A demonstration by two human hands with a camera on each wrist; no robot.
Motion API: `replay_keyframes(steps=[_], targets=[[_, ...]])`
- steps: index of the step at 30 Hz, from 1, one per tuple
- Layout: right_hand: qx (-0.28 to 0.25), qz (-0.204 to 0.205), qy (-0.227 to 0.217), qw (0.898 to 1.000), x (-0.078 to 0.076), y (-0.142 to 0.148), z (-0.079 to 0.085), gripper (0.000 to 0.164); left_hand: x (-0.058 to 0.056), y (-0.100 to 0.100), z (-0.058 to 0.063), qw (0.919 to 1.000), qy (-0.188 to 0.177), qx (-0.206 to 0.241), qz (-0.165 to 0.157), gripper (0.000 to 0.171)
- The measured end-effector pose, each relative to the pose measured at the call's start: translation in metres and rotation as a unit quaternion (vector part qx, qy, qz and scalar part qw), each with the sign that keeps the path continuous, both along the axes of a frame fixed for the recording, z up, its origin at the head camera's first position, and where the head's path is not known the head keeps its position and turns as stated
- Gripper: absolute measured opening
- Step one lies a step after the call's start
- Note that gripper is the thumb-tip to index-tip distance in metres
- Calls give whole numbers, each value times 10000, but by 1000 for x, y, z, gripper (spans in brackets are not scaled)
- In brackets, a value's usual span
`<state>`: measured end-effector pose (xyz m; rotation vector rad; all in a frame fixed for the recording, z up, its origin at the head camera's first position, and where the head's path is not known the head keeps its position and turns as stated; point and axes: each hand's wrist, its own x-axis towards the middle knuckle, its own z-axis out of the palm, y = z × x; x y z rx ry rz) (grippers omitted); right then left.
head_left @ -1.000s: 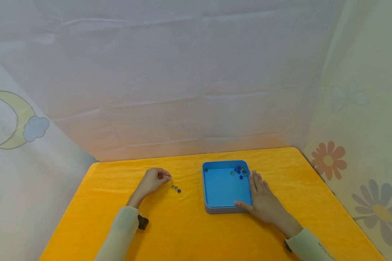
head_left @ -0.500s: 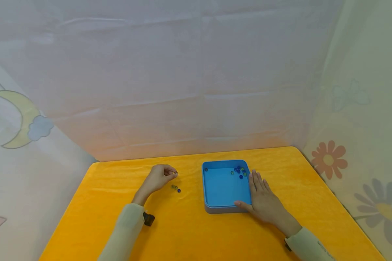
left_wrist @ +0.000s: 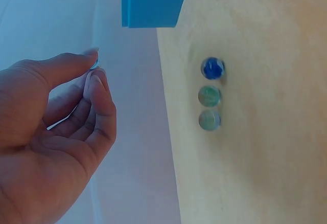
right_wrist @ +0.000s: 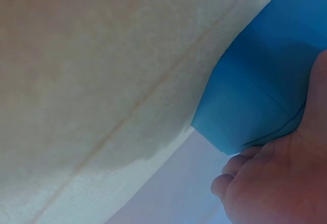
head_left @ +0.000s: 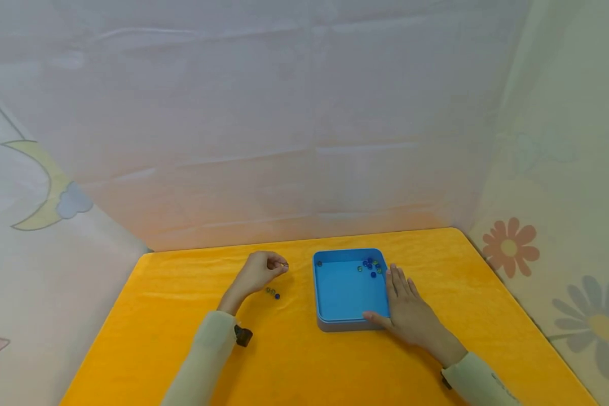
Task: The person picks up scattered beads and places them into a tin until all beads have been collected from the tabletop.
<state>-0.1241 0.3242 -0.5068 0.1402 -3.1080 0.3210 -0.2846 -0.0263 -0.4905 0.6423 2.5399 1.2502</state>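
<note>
My left hand (head_left: 257, 273) pinches a small glass marble (left_wrist: 95, 64) between thumb and fingertips, raised above the table left of the blue box. Fingers cover most of that marble. Below the hand, a dark blue marble (left_wrist: 212, 68) and two greenish clear marbles (left_wrist: 209, 96) sit in a short row on the cloth. My right hand (head_left: 413, 316) lies with straight fingers along the right side of the open blue box (head_left: 352, 325), its thumb over the near rim. Several blue and greenish marbles (head_left: 370, 266) are gathered in the box's far right corner; a single marble (head_left: 320, 264) sits far left.
A yellow cloth (head_left: 304, 366) covers the table. A pale curtain wall (head_left: 304, 141) rises behind the table's far edge, with printed side walls at left and right. The box's walls stand up around its flat floor.
My left hand has moved right and slightly away from me, carrying the pinched marble up from beside the row toward the box. The right hand and the box have stayed in place.
</note>
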Motion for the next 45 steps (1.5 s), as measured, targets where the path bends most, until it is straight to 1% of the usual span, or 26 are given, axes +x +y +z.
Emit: replay_keyframes(steps=[4,7,15,20,25,35,45], targets=[[-22,17,8,10000,1,0,1,116,3,9,4,10000,34,-46,23,15],[-61,24,8,10000,1,-1,2,117,5,16,8,10000,32,-30,-20,14],[-38,51,33,10000,3,1,3,117,10,34,13,9993,157,63,-339,16],[-93,85,64,9999,2,3,0,117,8,46,14,9987,256,68,-426,18],[-84,105,92,9999,0,5,-3,118,8,58,17,9985,267,103,-466,20],[-129,57,-1,9999,2,7,3,120,10,90,25,9974,247,195,-650,19],[-147,64,20,9999,0,7,-1,120,7,116,24,9967,269,264,-714,20]])
